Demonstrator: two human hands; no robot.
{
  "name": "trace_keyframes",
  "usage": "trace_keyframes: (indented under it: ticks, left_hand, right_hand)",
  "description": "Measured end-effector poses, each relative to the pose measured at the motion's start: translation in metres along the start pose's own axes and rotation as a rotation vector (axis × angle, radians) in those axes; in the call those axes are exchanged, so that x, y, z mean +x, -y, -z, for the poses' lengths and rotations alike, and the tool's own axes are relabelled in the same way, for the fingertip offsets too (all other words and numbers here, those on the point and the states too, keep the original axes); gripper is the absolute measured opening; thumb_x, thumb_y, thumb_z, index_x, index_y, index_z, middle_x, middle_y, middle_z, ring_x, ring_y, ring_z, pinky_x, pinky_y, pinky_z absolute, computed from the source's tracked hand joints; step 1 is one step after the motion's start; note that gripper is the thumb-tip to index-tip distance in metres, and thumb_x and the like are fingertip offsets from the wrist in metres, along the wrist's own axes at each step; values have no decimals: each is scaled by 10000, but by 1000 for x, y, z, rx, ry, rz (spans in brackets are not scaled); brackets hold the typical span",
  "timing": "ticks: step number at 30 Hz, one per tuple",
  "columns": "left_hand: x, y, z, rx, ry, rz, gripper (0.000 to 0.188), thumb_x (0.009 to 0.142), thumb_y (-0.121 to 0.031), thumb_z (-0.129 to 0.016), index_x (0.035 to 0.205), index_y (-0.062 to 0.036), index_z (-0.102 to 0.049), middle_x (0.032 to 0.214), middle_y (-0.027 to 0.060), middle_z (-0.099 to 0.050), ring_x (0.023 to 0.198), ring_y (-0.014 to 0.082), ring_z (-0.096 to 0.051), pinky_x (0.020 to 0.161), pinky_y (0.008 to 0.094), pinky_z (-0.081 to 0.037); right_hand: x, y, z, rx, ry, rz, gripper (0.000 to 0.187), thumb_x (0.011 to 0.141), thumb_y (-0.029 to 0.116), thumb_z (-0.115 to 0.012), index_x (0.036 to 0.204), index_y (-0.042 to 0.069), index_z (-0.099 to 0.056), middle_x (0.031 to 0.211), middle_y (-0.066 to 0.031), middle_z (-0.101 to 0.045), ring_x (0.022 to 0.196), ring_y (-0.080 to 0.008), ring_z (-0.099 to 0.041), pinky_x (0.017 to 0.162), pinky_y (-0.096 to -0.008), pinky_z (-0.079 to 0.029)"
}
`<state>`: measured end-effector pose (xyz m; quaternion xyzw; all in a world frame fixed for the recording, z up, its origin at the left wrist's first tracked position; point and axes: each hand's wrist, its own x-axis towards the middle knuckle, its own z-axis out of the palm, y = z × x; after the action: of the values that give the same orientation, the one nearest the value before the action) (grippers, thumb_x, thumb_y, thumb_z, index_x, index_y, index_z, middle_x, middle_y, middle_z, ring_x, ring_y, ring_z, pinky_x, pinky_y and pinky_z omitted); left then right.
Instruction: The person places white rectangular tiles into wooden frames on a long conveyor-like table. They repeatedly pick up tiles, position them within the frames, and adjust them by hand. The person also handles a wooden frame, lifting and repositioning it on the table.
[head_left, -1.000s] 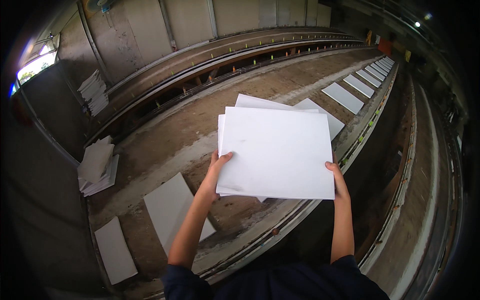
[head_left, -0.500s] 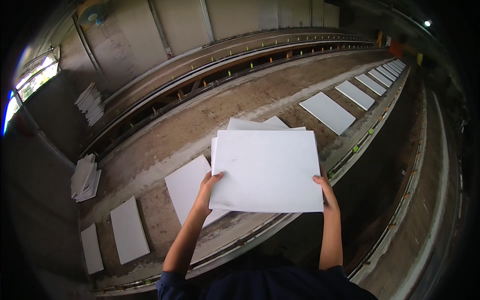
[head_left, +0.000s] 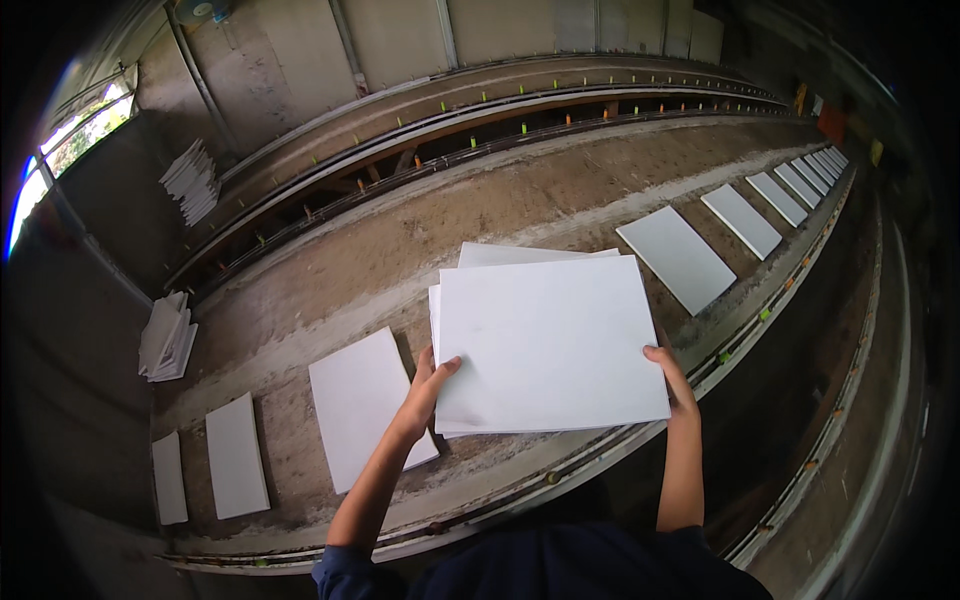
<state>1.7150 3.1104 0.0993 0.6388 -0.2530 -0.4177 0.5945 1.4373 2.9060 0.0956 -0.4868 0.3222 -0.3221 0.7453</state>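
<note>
A stack of flat white rectangular slabs is held up over the near side of a long brown bench. Its sheets are unevenly aligned, with rear ones poking out at the top and left. My left hand grips the stack's left edge, thumb on the top face and fingers beneath. On the opposite edge my right hand holds it the same way, its fingers mostly hidden underneath. Just left of my left hand, a large white slab lies flat on the bench. Another slab lies beyond the stack to the right.
The long bench runs from near left to far right, with a row of slabs along it. Two smaller-looking slabs lie at left. Piles of slabs stand at the far left. A rail with coloured clips edges the bench.
The stack has shifted a little to the right and tilted slightly, with both hands still on it. The view has turned, so more of the slab by my left hand shows.
</note>
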Motion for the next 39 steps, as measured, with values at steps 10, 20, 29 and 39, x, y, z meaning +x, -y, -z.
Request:
trace_keyframes:
  ticks: [10,20,29,39]
  left_hand:
    - [49,6,-127,114,-59,-75,865,827,-424,-538,1477,-115,-57,1474,206,-170,1346,320,-217,1079,420,-225]
    - [122,14,-340,-92,-162,-19,732,849,-293,-506,1457,-82,-157,1426,188,-285,1289,286,-306,1068,386,-244]
    - [158,23,-420,-134,-187,5,715,856,-314,-524,1448,-84,-193,1418,158,-299,1297,265,-297,1064,363,-243]
    - [198,4,-508,-115,-187,-34,718,876,-321,-525,1448,-76,-165,1413,174,-287,1297,271,-280,1070,371,-226]
  right_hand:
    - [95,38,135,-2,162,-40,660,786,255,-603,1364,38,-369,1269,-121,-483,1173,-227,-458,961,-342,-372]
    - [152,127,309,-70,109,-126,720,759,278,-590,1384,27,-334,1314,-159,-433,1200,-270,-427,970,-363,-364]
    - [192,158,386,-19,128,-101,733,743,266,-672,1373,58,-361,1262,-123,-473,1152,-231,-459,956,-364,-369]
    - [242,182,472,-66,163,-68,743,755,268,-646,1394,58,-330,1325,-105,-435,1231,-229,-407,1009,-357,-320]
